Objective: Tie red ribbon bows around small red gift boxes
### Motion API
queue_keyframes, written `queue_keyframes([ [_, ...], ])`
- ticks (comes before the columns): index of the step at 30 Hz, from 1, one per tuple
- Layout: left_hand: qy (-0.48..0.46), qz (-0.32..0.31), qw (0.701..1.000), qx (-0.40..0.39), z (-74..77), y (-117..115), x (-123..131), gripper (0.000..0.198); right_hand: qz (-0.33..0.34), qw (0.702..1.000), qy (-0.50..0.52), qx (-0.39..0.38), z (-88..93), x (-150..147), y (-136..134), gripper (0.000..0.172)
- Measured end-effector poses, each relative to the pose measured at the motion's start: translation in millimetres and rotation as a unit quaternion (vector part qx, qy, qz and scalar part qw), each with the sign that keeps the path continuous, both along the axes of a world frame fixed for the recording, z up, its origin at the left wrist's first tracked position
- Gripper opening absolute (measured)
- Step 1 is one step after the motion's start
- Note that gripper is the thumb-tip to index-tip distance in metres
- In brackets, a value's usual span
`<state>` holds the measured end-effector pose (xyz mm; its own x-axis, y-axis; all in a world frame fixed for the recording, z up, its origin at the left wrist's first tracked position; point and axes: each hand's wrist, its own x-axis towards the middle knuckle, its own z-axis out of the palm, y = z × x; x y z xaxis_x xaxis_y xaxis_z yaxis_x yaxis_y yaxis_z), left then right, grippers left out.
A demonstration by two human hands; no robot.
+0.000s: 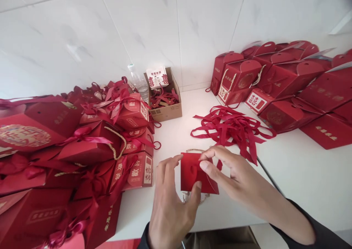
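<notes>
A small red box (189,172) with cord handles stands on the white table in front of me, its top flaps facing up. My left hand (176,194) is around its left and near sides, the thumb on the near edge and the fingers along the left edge. At the upper right of the box, my right hand (228,168) has its thumb and index finger closed together on the flap edge. A heap of loose dark red ribbons (233,128) lies just beyond my right hand.
Finished red boxes with ribbon bows (90,142) are piled at the left. More red boxes (286,80) are stacked at the back right. A cardboard box (167,112) holding ribbon pieces and a clear bottle (139,82) stand against the tiled wall.
</notes>
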<state>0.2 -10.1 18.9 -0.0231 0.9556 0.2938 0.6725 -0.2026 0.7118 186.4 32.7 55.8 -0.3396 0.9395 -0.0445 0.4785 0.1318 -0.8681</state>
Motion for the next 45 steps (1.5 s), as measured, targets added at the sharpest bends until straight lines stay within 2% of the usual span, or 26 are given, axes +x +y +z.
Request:
queue_keyframes([
  [2, 0.0, 0.02, 1.0, -0.024, -7.3, -2, 0, 0.041, -0.005, 0.999, -0.032, 0.014, -3.6, -1, 1, 0.028],
  [5, -0.074, 0.051, 0.995, -0.043, -13.1, -4, 2, 0.029, 0.001, 0.996, -0.055, 0.065, -8.6, -4, 3, 0.026],
  [10, -0.202, 0.08, 0.972, -0.085, -10.2, -6, 1, 0.028, -0.019, 0.996, -0.045, 0.074, -15.1, -10, 5, 0.024],
  [14, -0.252, 0.072, 0.959, -0.104, -8.8, -11, 2, 0.029, -0.017, 0.998, -0.043, 0.05, -16.4, -12, 3, 0.025],
  [21, -0.268, 0.052, 0.954, -0.126, -4.5, -19, 5, 0.029, 0.005, 0.998, -0.052, 0.028, -15.7, -18, 4, 0.025],
  [26, -0.32, 0.03, 0.935, -0.148, -1.1, -6, 6, 0.033, 0.025, 0.996, -0.064, 0.049, -17.1, -18, 4, 0.023],
  [29, -0.38, 0.015, 0.911, -0.158, -4.1, 1, 7, 0.036, 0.033, 0.992, -0.078, 0.097, -21.0, -12, -1, 0.015],
  [30, -0.411, 0.022, 0.896, -0.167, -6.5, 1, 6, 0.035, 0.031, 0.988, -0.089, 0.123, -23.6, -9, -4, 0.018],
  [32, -0.481, 0.053, 0.854, -0.193, -13.3, 0, 3, 0.035, 0.011, 0.977, -0.117, 0.175, -31.1, -2, -10, 0.039],
  [34, -0.522, 0.097, 0.82, -0.215, -22.2, -5, -2, 0.036, -0.018, 0.97, -0.141, 0.195, -40.0, 7, -18, 0.052],
  [35, -0.528, 0.119, 0.812, -0.218, -27.0, -8, -5, 0.038, -0.036, 0.97, -0.145, 0.189, -44.2, 11, -22, 0.054],
  [41, -0.486, 0.189, 0.82, -0.238, -49.3, -35, -20, 0.051, -0.116, 0.985, -0.107, 0.067, -53.2, 28, -41, 0.054],
  [45, -0.485, 0.242, 0.799, -0.261, -52.2, -50, -21, 0.056, -0.134, 0.982, -0.103, 0.078, -53.0, 29, -45, 0.054],
])
